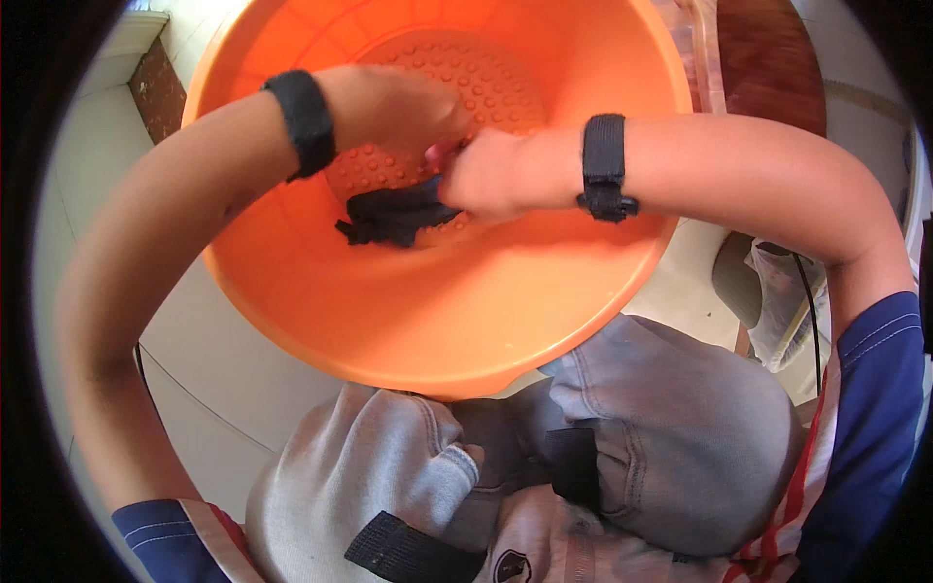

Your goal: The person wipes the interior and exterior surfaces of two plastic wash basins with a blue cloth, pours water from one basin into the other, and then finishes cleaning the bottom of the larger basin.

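Observation:
Both hands are inside a large orange plastic tub (452, 342), close together over its studded bottom. My right hand (492, 175) is closed on a dark cloth (401, 211), which hangs from it to the left and lies low in the tub. Touching or nearly touching it is my left hand (415, 109), with its fingers bent downward and partly hidden. A small pinkish-red thing (439, 153) shows between the hands; whether it is part of the cloth is unclear. The image is blurred at the fingers, so the left hand's hold cannot be made out.
The tub stands against my knees in grey trousers (692, 437), on a light tiled floor (211, 350). A dark reddish-brown round surface (773, 65) is beyond it at the upper right. A clear plastic bag (783, 299) and a black cable (811, 321) are on the right.

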### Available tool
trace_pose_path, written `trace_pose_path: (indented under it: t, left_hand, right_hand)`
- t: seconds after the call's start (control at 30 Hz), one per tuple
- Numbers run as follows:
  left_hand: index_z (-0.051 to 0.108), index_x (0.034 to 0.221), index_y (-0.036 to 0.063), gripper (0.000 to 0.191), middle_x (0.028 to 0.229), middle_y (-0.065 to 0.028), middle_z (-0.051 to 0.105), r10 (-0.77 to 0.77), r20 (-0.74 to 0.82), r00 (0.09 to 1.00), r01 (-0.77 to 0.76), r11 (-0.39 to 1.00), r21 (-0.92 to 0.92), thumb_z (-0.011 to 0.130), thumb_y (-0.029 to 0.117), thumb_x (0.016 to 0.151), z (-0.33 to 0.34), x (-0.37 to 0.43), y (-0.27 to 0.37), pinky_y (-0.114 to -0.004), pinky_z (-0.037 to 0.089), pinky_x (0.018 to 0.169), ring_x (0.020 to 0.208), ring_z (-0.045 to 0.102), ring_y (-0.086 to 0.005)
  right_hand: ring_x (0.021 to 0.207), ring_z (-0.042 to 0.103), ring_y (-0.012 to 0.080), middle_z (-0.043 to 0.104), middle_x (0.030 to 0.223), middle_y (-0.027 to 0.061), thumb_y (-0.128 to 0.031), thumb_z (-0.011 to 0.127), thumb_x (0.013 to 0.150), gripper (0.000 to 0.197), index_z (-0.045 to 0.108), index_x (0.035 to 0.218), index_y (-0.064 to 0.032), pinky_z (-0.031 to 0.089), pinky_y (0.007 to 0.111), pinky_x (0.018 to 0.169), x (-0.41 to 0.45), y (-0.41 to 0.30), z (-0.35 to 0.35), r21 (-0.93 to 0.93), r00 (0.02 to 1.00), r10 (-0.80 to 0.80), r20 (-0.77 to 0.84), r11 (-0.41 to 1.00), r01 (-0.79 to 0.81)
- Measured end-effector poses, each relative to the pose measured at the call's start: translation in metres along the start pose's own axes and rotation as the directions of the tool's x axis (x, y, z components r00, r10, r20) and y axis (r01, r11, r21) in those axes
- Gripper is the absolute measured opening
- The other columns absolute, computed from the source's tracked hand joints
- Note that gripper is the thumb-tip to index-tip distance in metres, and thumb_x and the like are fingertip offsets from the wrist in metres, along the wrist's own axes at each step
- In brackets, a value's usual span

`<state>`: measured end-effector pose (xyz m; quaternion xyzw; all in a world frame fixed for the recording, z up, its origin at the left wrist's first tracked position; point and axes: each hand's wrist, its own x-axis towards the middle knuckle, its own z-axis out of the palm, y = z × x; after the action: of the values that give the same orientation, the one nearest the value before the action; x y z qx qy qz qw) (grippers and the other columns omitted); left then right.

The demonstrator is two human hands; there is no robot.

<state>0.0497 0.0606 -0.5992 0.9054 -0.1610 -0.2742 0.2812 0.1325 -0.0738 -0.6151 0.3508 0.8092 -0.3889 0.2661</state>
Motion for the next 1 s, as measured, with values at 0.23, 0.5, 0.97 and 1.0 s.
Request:
trace_pose_path:
  t: [0.23,0.5,0.97,1.0]
  left_hand:
    - [0.068,0.09,0.0033,0.019,0.085,-0.0173,0.069,-0.256,0.591,0.765,0.297,0.954,0.028,0.06,0.012,0.075,0.03,-0.017,0.055,-0.047,0.05,0.067,0.08,0.066,-0.0376]
    - [0.062,0.114,0.0056,0.033,0.104,-0.0161,0.07,-0.292,0.67,0.682,0.398,0.917,-0.005,0.05,0.024,0.089,0.072,-0.014,0.045,-0.045,0.052,0.077,0.094,0.066,-0.0378]
    - [0.071,0.105,0.0101,0.038,0.104,-0.0124,0.072,-0.441,0.631,0.638,0.561,0.828,0.012,0.058,0.039,0.083,0.081,0.001,0.047,-0.044,0.052,0.082,0.098,0.067,-0.0331]
    - [0.071,0.108,0.0133,0.038,0.105,-0.0113,0.072,-0.425,0.607,0.672,0.517,0.856,0.027,0.058,0.039,0.084,0.087,-0.003,0.043,-0.044,0.053,0.081,0.098,0.068,-0.0313]
  right_hand:
    - [0.093,0.071,0.0313,0.073,0.103,0.0118,-0.012,0.06,0.088,0.024,0.072,0.108,-0.0055,0.056,0.044,0.075,0.002,0.011,-0.008,-0.221,0.996,-0.09,0.015,0.971,0.091]
    - [0.121,0.058,0.0327,0.059,0.134,0.0075,-0.003,0.06,0.081,0.065,0.053,0.144,-0.0187,0.055,0.048,0.09,0.001,0.01,-0.029,0.03,0.936,-0.072,0.346,0.997,0.066]
    - [0.098,0.064,0.0311,0.066,0.107,0.01,-0.015,0.052,0.082,0.051,0.056,0.133,-0.0135,0.051,0.045,0.083,0.02,-0.024,-0.004,0.139,0.866,-0.156,0.474,0.985,0.101]
    - [0.098,0.064,0.0309,0.066,0.108,0.0101,-0.015,0.051,0.082,0.051,0.056,0.133,-0.0137,0.051,0.045,0.083,0.023,-0.028,-0.005,0.141,0.881,-0.141,0.452,0.986,0.085]
